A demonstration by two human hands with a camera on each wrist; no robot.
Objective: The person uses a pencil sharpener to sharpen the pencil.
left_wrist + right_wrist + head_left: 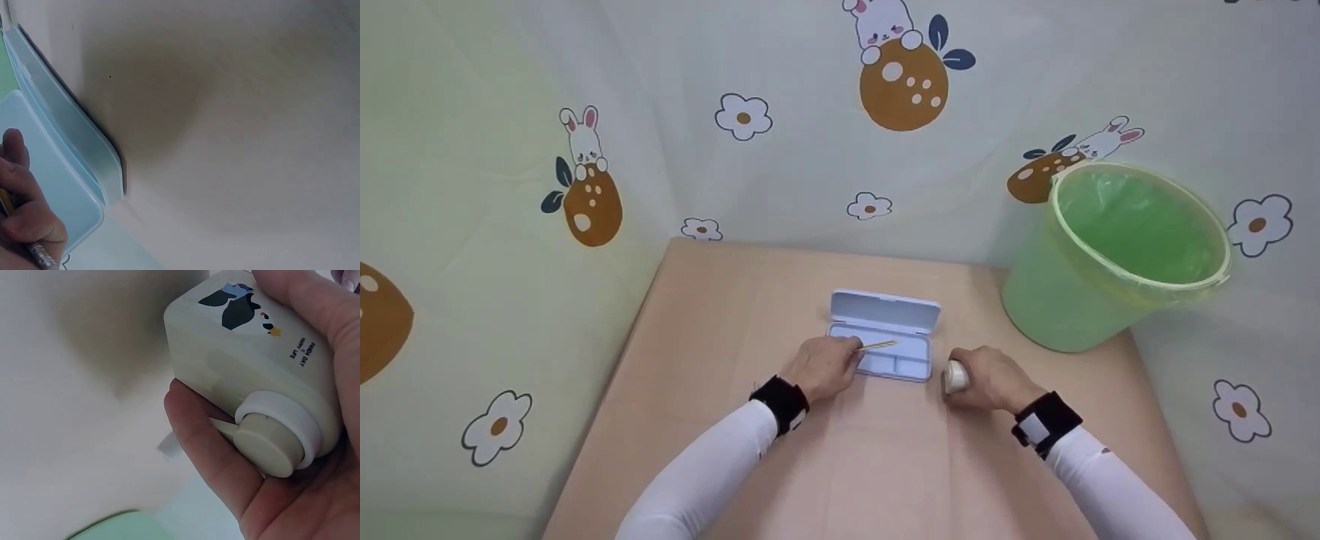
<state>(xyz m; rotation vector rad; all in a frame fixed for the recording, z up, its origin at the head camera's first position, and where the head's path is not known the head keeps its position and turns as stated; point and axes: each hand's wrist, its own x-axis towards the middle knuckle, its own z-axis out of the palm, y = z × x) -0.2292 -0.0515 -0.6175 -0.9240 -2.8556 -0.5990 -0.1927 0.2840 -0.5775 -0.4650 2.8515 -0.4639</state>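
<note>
- Bin [1046,289]: green, lined, at the far right corner of the bench [720,300].
- Pencil case [885,309]: lid up, mid-bench toward the far edge; probably light, stiff plastic.
- Crank pencil sharpener [225,354]: right of the case; the right hand [994,379] curls its fingers around it. Likely hard and smooth, best gripped by its body.
- Pencil [879,346]: over the case, pinched between the left hand's [823,366] fingers; light, rigid, probably fragile-tipped, so hold the shaft.
</note>
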